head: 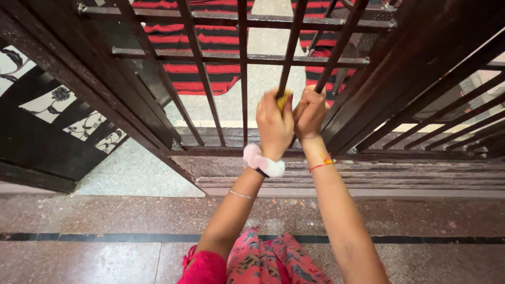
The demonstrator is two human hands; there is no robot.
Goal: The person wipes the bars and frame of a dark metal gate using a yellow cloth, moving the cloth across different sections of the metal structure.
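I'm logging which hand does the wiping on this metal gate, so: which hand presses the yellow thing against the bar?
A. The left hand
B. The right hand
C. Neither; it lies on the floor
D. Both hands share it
A: the left hand, the one with the white scrunchie on its wrist, presses the yellow thing against a dark bar, while the right hand grips the neighbouring bar bare.

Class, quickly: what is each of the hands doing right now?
Left hand: closed on a small yellow cloth-like object against a dark metal gate bar.
Right hand: closed around the neighbouring bar.
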